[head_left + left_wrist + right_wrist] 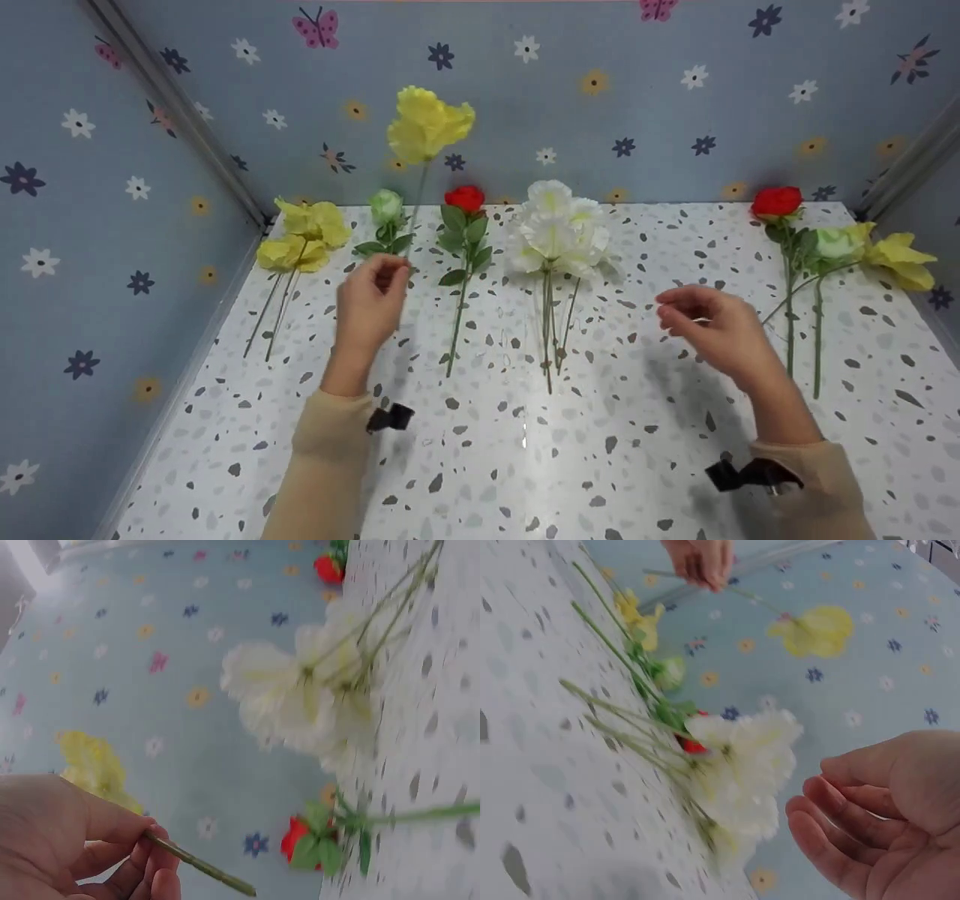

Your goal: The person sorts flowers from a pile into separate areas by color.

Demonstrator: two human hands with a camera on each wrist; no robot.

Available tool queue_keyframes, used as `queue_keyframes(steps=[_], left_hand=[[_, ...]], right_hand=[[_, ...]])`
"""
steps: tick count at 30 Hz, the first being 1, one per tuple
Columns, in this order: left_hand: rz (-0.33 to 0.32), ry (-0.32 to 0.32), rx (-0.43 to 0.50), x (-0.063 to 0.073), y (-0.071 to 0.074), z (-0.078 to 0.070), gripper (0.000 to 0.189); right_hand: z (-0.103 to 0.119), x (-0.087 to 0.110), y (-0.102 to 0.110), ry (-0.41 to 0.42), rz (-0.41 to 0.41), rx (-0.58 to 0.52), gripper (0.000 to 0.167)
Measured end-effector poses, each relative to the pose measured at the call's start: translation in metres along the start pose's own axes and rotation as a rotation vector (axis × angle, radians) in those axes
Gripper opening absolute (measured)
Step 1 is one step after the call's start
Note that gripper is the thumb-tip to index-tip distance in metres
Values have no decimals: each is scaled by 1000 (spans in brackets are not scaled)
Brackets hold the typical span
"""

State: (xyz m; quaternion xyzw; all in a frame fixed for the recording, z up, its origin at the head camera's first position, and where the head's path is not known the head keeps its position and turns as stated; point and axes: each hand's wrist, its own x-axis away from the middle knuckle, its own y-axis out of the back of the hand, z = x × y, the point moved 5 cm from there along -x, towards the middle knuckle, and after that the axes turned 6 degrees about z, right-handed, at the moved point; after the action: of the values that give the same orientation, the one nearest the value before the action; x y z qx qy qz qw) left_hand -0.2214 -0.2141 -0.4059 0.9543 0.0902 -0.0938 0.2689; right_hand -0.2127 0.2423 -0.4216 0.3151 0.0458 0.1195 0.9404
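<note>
A yellow artificial flower stands upright above the table, its thin stem pinched between the thumb and fingers of my left hand. In the left wrist view the green stem end sticks out past the fingertips. My right hand hovers over the table with relaxed, slightly bent fingers and holds nothing. It is between the bunch of white flowers and the flowers on the right. Nearest the left hand lie a pale green rose and a red rose.
Yellow flowers lie at the far left of the speckled table. On the right lie another red rose, a pale green rose and a yellow flower. Behind stands a blue flower-patterned panel.
</note>
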Motion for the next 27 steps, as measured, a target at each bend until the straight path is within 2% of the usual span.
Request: queue_keyframes(steps=[4,7,10,12,15,18,21,24,27], left_hand=[[-103,91,-142,-8,50,39,19],[-173,161,-213,-7,82,65,22],[-226,233,-266,-2,106,89,26],[-247,273,-290,2,117,102,28],[-271,314,-314,7,126,120,30],[-271,349,-337,10,129,135,30],[-231,411,-381,13,128,150,28],[-161,473,-424,15,125,164,29],[-113,502,-439,17,124,173,29]], right_hand=[[-45,5,48,-143,-163,168,40],[-81,12,76,-285,-229,225,46],[-109,22,95,-402,-273,239,50],[-124,29,103,-455,-300,242,52],[-141,37,108,-505,-316,239,57],[-151,40,108,-516,-302,246,61],[-157,37,104,-511,-271,253,63],[-158,32,98,-514,-243,260,62],[-157,29,93,-514,-228,275,59]])
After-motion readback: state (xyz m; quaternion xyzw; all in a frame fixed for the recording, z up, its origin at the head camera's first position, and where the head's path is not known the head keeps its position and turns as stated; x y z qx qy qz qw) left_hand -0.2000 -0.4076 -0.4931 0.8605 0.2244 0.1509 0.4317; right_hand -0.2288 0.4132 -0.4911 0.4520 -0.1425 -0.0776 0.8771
